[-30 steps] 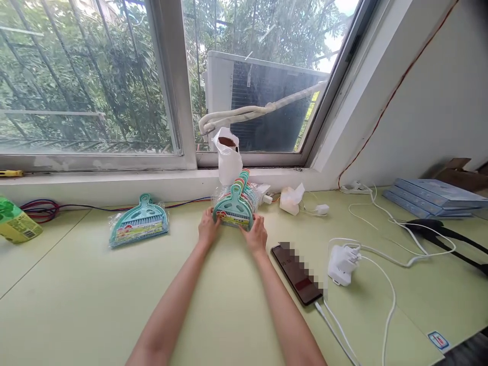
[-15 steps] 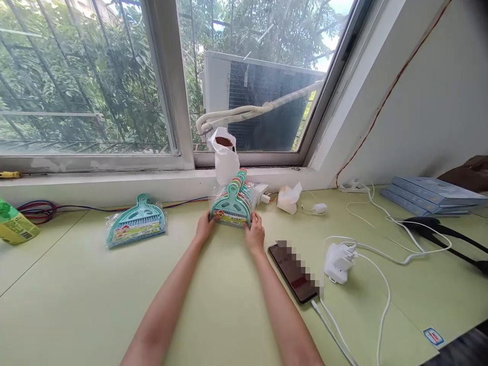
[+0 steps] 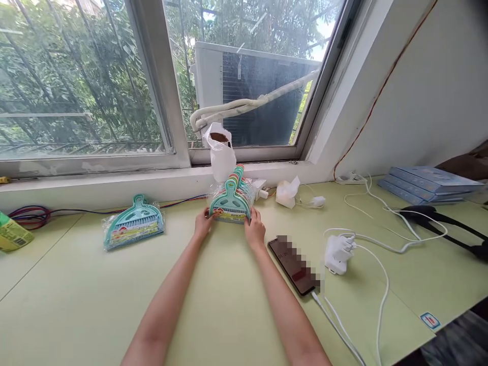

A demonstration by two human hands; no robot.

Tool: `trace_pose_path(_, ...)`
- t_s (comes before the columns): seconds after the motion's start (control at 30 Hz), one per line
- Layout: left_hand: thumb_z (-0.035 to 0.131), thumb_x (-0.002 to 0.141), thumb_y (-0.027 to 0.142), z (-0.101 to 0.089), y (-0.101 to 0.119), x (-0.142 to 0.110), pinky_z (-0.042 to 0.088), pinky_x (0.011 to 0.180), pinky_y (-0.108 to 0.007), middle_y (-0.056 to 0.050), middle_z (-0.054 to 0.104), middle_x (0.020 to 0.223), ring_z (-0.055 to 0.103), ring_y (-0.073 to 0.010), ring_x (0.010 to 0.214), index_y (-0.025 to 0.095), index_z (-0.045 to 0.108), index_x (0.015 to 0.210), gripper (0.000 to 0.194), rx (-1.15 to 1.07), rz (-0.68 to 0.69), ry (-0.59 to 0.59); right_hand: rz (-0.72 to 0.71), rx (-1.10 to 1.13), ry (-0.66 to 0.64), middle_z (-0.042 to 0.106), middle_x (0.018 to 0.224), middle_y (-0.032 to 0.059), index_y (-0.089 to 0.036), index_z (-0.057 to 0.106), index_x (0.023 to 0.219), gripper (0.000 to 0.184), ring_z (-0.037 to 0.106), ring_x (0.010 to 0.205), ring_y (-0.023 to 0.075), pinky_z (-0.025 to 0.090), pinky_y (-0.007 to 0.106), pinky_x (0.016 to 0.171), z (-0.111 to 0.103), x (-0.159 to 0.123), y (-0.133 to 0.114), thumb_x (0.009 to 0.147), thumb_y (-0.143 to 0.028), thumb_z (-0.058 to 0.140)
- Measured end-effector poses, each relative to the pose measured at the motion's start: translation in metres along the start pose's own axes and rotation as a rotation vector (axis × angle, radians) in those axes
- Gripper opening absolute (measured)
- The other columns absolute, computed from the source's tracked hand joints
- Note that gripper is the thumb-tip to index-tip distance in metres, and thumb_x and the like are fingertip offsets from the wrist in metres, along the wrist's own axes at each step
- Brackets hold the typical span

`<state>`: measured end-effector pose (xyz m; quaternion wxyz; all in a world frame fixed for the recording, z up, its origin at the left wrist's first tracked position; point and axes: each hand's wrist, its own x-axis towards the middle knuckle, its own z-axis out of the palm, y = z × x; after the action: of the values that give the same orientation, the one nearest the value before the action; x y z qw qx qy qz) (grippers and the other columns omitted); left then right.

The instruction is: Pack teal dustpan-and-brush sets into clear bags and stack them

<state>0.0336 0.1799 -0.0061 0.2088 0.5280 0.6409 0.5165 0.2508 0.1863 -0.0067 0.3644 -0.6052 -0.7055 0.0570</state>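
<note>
A row of several small wrapped dustpan-and-brush sets [image 3: 232,199] stands upright on the pale green table [image 3: 95,295], teal one at the front. My left hand [image 3: 203,226] grips the left side of the row. My right hand [image 3: 254,232] grips its right side. Both hands have fingers curled round the front set. Another teal wrapped set [image 3: 132,229] lies flat on the table to the left, apart from both hands.
A phone [image 3: 293,264] on a white cable lies just right of my right hand, beside a white charger [image 3: 337,252] with looping cords. A white plastic bag [image 3: 220,152] stands behind the row. Blue booklets [image 3: 430,182] lie far right, a green carton [image 3: 11,236] far left.
Both hands have stayed on the row of sets. The view has shifted slightly, so everything sits a little lower left in the picture.
</note>
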Motion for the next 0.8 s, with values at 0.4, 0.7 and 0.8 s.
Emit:
trace_pose_path(0.4,0.058,0.08,0.046,0.003,-0.006,0.003,0.048,0.077,-0.032,-0.008,0.068,0.105,0.063,-0.0226,0.092,0.02,0.058,0.105,0.036,0.178,0.094,-0.02,-0.049,-0.016,0.04,0.049,0.129,0.0158,-0.017,0.036,0.135,0.061,0.062,0.095,0.0238,0.047,0.033,0.074,0.007,0.001,-0.001,0.083,-0.044,0.055)
trace_pose_path(0.7,0.066,0.074,0.046,0.006,-0.009,0.005,0.046,0.078,-0.033,-0.011,0.065,0.105,0.061,-0.0278,0.1,0.019,0.055,0.107,0.044,0.4,0.188,-0.007,-0.074,-0.044,0.04,0.048,0.13,0.0176,-0.015,0.032,0.136,0.059,0.06,0.104,0.0256,0.048,0.035,0.076,0.011,0.001,0.003,0.086,-0.038,0.055)
trace_pose_path(0.8,0.069,0.072,0.045,0.005,-0.007,0.004,0.046,0.075,-0.032,-0.01,0.065,0.104,0.062,-0.0268,0.097,0.02,0.056,0.105,0.044,0.388,0.167,-0.016,-0.079,-0.038,0.039,0.047,0.131,0.0177,-0.016,0.032,0.136,0.057,0.059,0.106,0.0255,0.048,0.035,0.077,0.01,0.001,0.002,0.088,-0.036,0.053)
